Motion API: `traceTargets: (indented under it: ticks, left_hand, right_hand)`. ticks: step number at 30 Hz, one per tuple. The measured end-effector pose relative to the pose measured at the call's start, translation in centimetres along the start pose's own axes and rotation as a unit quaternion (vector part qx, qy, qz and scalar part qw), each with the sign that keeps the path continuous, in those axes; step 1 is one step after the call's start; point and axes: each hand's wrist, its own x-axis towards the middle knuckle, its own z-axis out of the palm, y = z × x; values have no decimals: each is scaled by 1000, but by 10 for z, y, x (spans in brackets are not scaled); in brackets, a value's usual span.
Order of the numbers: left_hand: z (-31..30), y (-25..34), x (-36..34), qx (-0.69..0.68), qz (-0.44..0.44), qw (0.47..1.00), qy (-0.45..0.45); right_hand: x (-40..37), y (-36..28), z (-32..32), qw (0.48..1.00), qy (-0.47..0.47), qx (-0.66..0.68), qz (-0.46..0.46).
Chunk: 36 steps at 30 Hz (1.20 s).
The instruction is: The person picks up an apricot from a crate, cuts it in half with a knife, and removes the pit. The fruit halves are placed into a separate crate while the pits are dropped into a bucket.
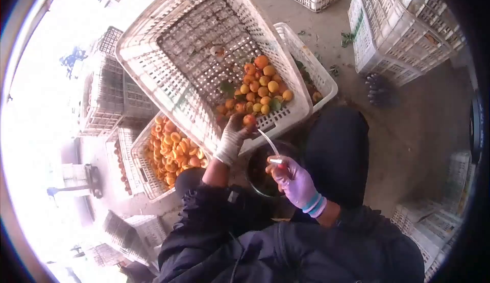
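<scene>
My left hand (230, 139), in a white glove, has its fingers closed round an orange-red apricot (249, 120) at the near corner of a tilted white crate (168, 86). My right hand (295, 181), in a purple glove with a teal cuff band, grips a small knife (270, 142). Its thin, curved blade points up toward the apricot. Whole apricots (263, 84) with a few green leaves are heaped in the crate's lower right corner. Between my knees, under the knife, stands a dark bucket (255, 173), partly hidden by my hand.
Halved apricots fill a lower crate (171, 150) at left. Another white crate (326, 81) sits under the tilted one. Stacked crates stand at upper right (403, 22) and left (104, 89). A dark shoe-like object (376, 89) rests on the concrete floor.
</scene>
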Motion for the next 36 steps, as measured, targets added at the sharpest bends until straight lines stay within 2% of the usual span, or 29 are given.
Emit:
traceTargets:
  ticks: [2, 3, 7, 9, 10, 13, 14, 16, 20, 22, 29, 34, 36]
  left_hand:
    - [4, 3, -47, 9, -26, 999, 21]
    - [11, -2, -66, -108, 12, 994, 11]
    - [3, -10, -116, -144, 24, 989, 4]
    - [4, -13, -131, -141, 37, 989, 6]
    - [6, -14, -136, -183, 46, 982, 23]
    - [9, -10, -147, -261, 73, 962, 36]
    - [5, -13, -148, -236, 86, 967, 43]
    - [0, -17, -149, -221, 110, 968, 55]
    - [-7, -29, -147, -208, 146, 966, 49]
    - [-6, -25, -147, -194, 147, 968, 66]
    - [-5, -23, -153, -227, 149, 961, 48]
    - [-1, -11, -164, -119, 155, 980, 47]
    - [0, -14, -162, -131, 152, 979, 35]
  right_hand:
    - [-2, 5, 3, 994, -8, -93, -60]
    - [-1, 11, 5, 993, -12, -98, -59]
    - [-6, 16, 17, 977, -26, -182, -105]
    - [-7, 24, 18, 948, -35, -288, -131]
    - [-7, 28, 21, 919, -11, -355, -171]
    - [-13, 31, 23, 895, -13, -417, -158]
    - [-14, 32, 25, 891, -15, -425, -160]
    - [-16, 33, 29, 859, -2, -441, -259]
    - [-20, 30, 34, 855, -14, -451, -256]
    - [-20, 33, 36, 814, -2, -499, -297]
    - [-14, 39, 38, 812, -4, -499, -303]
    - [-11, 38, 39, 794, 7, -529, -300]
    - [-14, 34, 42, 794, 7, -533, -293]
